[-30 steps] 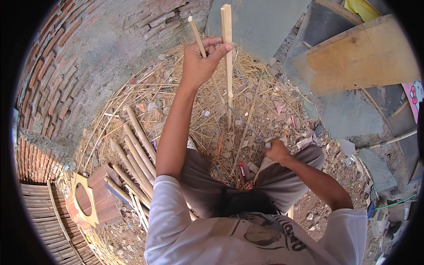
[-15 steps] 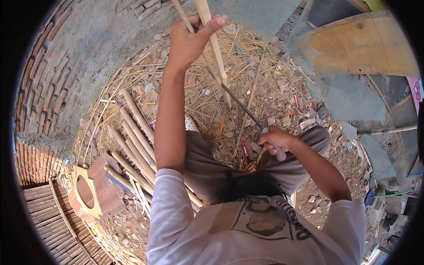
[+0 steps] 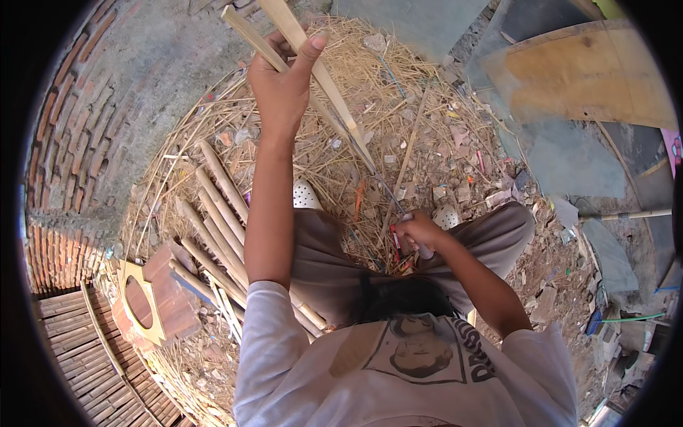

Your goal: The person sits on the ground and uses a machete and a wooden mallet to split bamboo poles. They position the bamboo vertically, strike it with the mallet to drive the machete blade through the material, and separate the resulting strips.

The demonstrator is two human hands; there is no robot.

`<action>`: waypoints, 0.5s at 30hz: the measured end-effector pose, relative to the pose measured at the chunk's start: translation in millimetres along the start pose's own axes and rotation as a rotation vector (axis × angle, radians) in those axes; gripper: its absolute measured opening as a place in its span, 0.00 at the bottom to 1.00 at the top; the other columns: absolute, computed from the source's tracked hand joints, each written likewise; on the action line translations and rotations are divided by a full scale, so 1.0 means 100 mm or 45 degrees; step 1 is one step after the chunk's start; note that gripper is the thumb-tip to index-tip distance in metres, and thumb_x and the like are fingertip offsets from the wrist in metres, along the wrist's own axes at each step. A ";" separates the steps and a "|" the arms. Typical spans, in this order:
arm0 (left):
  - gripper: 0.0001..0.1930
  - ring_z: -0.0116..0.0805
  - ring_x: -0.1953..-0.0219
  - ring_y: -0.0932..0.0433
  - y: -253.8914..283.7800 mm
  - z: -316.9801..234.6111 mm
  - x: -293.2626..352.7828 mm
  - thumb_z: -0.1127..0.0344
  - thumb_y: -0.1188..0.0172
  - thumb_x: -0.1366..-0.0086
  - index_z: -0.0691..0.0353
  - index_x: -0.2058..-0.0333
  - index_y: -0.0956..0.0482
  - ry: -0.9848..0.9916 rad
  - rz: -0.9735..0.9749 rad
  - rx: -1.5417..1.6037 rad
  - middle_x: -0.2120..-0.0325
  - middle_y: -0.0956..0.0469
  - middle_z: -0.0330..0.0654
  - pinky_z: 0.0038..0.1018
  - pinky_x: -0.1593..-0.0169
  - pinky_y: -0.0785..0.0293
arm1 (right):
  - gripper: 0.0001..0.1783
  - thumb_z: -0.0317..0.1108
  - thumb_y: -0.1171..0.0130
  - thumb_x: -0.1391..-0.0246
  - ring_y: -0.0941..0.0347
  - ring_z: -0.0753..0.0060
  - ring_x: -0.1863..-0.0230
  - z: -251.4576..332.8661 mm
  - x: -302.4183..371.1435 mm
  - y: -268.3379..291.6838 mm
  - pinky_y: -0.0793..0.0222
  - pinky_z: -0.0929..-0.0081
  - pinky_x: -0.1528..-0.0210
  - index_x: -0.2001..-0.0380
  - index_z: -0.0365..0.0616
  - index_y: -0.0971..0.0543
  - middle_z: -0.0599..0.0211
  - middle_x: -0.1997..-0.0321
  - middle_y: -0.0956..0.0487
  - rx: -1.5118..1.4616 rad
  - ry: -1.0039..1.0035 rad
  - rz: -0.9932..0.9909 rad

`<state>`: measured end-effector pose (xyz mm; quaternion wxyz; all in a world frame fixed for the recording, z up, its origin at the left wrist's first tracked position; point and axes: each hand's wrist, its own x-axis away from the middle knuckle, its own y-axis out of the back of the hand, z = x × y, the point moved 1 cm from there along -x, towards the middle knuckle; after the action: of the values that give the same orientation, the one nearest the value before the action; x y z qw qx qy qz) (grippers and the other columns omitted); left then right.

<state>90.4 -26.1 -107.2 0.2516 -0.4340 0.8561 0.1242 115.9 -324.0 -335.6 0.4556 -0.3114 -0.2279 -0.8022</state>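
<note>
A: Where do we find the workpiece?

B: We locate it in the upper middle of the view, above the straw-strewn ground (image 3: 441, 160). It comprises a left strip (image 3: 245, 28) and a right strip (image 3: 334, 92) of pale wood, both tilted and converging downward. We cannot tell whether they are joined at the lower end.

A: How do we record the left hand (image 3: 279, 92)?

B: We record it as raised and gripping. The thumb presses on the right strip, the fingers curl behind, and the left strip crosses the palm beside the thumb; the fingers thus pinch both strips.

A: And the right hand (image 3: 418, 231)?

B: We note its fingers wrapped around the handle (image 3: 427, 252) of a slim tool, in front of the right leg. The thin blade (image 3: 388, 188) points up and left to the strips' lower ends. We cannot tell whether its tip sits between the strips or behind them.

A: What do we list nearby?

B: We list wooden poles (image 3: 225, 181) on the ground left of the left forearm, a brown board (image 3: 174, 292) beyond them, a perforated white shoe (image 3: 306, 196) near that forearm, and a brick wall (image 3: 92, 142) at far left.
</note>
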 end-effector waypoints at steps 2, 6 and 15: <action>0.18 0.31 0.63 0.20 -0.09 0.00 0.03 0.62 0.35 0.36 0.70 0.55 0.24 -0.008 -0.171 0.101 0.65 0.19 0.47 0.26 0.58 0.21 | 0.11 0.34 0.39 0.56 0.26 0.56 0.83 0.11 0.12 0.00 0.31 0.61 0.79 0.73 0.35 0.23 0.55 0.81 0.23 0.315 0.227 -0.305; 0.16 0.38 0.62 0.16 -0.14 -0.06 0.09 0.67 0.36 0.36 0.75 0.57 0.26 0.029 -0.116 0.380 0.64 0.18 0.52 0.31 0.59 0.15 | 0.19 0.42 0.38 0.52 0.23 0.38 0.67 0.11 0.36 -0.14 0.27 0.51 0.65 0.65 0.36 0.22 0.44 0.72 0.20 0.730 0.447 -0.789; 0.22 0.52 0.53 0.19 -0.02 0.10 0.02 0.66 0.37 0.36 0.79 0.51 0.30 0.063 0.273 0.477 0.56 0.22 0.65 0.40 0.52 0.17 | 0.09 0.28 0.43 0.45 0.39 0.78 0.90 -0.11 0.25 -0.04 0.39 0.73 0.86 0.77 0.45 0.31 0.72 0.87 0.34 -0.540 -0.068 0.225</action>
<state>94.1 -23.8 -116.4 0.2922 -0.2892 0.9113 -0.0216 99.3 -343.9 -326.4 0.4423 -0.4401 -0.0382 -0.7806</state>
